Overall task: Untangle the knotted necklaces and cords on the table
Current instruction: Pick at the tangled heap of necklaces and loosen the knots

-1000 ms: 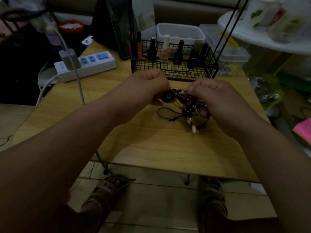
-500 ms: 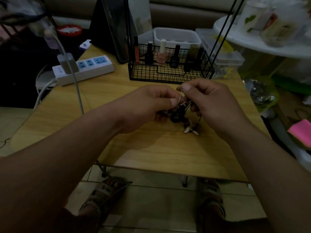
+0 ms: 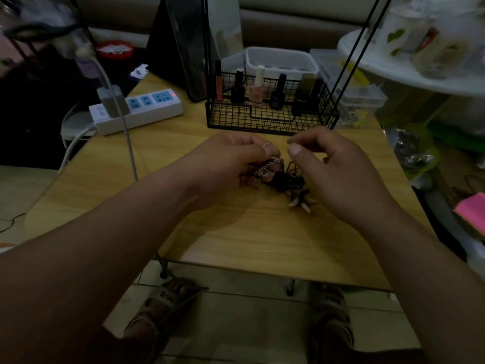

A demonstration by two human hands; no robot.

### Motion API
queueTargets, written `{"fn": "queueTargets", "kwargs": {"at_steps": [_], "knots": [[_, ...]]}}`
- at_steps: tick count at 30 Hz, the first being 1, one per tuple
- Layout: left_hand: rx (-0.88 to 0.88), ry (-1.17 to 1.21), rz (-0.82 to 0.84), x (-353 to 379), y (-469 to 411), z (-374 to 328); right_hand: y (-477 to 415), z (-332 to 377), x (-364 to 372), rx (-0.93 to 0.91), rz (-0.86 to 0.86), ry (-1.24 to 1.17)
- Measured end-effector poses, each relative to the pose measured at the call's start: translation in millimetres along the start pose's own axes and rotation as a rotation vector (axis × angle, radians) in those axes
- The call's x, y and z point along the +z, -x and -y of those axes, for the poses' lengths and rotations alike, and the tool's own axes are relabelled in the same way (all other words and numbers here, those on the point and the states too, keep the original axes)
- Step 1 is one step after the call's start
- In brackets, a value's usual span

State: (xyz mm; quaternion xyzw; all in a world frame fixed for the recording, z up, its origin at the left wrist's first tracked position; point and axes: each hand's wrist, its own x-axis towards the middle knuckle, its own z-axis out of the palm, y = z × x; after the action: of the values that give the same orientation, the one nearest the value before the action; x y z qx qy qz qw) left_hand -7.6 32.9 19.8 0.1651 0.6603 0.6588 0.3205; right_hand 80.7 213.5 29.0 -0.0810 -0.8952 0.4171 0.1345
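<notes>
A dark knot of cords and beads hangs just above the wooden table, with pale tooth-shaped pendants dangling at its lower right. My left hand holds a thin silver chain draped over its curled fingers, and a small ring of the chain sticks up at its fingertips. My right hand is just to the right, thumb and forefinger pinched together above the knot; whether a strand lies between them is too fine to see.
A black wire basket with nail polish bottles stands right behind my hands. A white power strip with a plugged-in charger and cable lies at the back left. Clear plastic boxes sit at the back right. The table's front edge is near my feet.
My hands have drawn slightly apart. The silver chain now lies pulled out over my left fingers, separate from the dark knot, and my right fingertips have left the chain's end.
</notes>
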Motion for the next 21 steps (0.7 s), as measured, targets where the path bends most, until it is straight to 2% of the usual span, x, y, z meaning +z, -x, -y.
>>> {"fn": "queueTargets", "kwargs": {"at_steps": [4,9,12,15,18,21], "knots": [[0.063,-0.098,-0.099,1,-2,2,4,1,8,-0.012,0.13,-0.08],[0.187,-0.418,-0.193,2,1,0,0,-2,14,-0.03,0.135,-0.005],[0.209,-0.519,-0.241,0,3,-1,-1,-2,10,-0.004,0.129,0.005],[0.203,-0.546,-0.286,0,4,-2,-2,0,6,0.049,0.089,0.0],[0.162,-0.52,-0.303,-1,4,-2,-4,0,5,0.162,0.06,-0.152],[0.111,-0.39,-0.295,-2,3,-3,-7,1,2,0.24,0.055,-0.315]]}}
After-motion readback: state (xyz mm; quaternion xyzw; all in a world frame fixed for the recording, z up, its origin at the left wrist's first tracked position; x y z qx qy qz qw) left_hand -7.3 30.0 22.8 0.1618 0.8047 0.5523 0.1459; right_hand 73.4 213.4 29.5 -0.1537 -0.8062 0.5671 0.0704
